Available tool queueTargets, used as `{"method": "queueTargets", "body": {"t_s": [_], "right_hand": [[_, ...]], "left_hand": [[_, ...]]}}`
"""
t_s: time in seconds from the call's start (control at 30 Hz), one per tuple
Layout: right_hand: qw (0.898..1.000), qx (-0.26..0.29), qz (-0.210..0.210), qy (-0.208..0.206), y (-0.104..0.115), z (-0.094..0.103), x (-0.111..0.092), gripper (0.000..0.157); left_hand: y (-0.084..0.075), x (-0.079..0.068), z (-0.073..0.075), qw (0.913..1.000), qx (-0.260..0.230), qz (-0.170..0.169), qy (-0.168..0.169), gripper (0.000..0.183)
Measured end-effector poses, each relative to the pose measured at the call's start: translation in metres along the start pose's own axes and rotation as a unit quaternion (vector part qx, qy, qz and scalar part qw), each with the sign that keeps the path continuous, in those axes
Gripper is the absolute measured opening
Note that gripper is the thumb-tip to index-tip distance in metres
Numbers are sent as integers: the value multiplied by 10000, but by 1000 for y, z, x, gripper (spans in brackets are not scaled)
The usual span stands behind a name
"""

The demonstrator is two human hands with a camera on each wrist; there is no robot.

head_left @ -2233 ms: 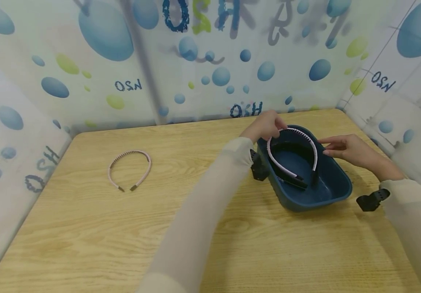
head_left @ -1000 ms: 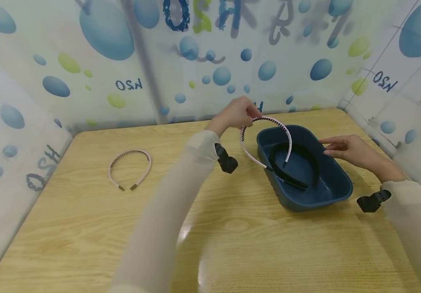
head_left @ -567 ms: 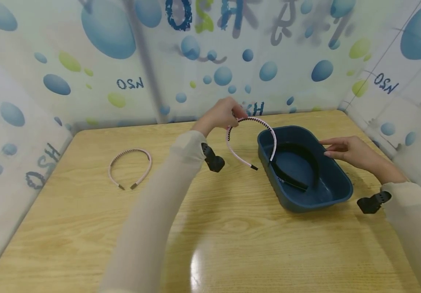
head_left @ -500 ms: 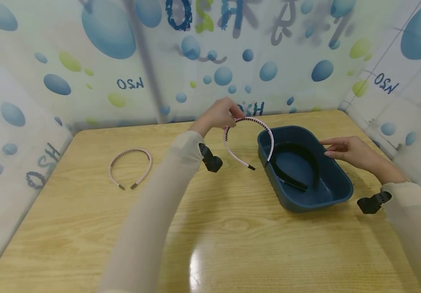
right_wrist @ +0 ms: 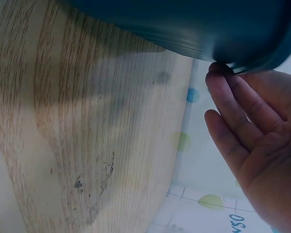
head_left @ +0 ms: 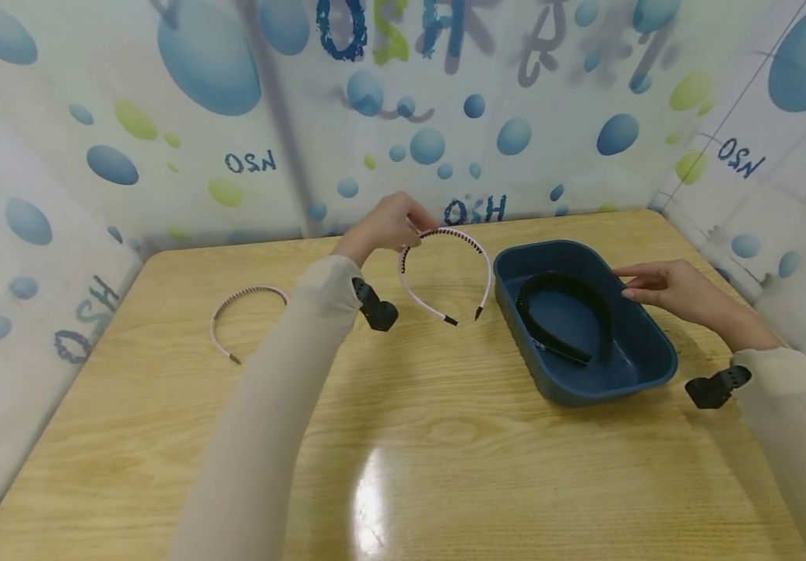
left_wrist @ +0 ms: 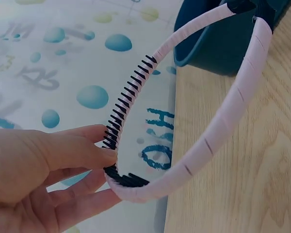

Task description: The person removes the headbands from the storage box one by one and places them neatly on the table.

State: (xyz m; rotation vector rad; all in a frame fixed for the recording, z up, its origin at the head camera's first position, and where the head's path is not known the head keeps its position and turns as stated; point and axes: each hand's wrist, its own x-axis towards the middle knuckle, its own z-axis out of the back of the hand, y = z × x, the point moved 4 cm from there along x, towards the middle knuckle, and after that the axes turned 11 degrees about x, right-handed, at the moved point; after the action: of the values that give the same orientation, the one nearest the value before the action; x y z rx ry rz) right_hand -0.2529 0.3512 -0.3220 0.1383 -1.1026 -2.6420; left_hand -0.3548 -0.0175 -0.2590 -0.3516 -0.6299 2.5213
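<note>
In the head view my left hand [head_left: 388, 222] pinches a pink headband [head_left: 483, 269] with black comb teeth along its inner side. The headband hangs above the table, just left of a dark blue plastic basin [head_left: 585, 393]. The left wrist view shows thumb and fingers on its toothed stretch [left_wrist: 123, 109]. Inside the basin lies a wide black headband [head_left: 602, 308]. My right hand [head_left: 683, 296] touches the basin's right rim with nearly straight fingers; the right wrist view shows fingertips [right_wrist: 218, 73] against its outer side.
A second pink headband [head_left: 244, 290] lies on the left of the wooden table [head_left: 445, 467], partly hidden by my left sleeve. A patterned curtain [head_left: 185, 195] stands behind the table and along its sides.
My left hand has lifted the pink headband out of the basin and carried it leftward. The black headband stays in the basin. My right hand stays at the rim.
</note>
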Motion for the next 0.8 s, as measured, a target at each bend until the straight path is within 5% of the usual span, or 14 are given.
{"method": "queueTargets", "body": {"t_s": [0.8], "right_hand": [[10000, 41, -75, 2, -2, 1, 0, 43]], "left_hand": [[51, -30, 8, 9989, 361, 20, -296, 35]]}}
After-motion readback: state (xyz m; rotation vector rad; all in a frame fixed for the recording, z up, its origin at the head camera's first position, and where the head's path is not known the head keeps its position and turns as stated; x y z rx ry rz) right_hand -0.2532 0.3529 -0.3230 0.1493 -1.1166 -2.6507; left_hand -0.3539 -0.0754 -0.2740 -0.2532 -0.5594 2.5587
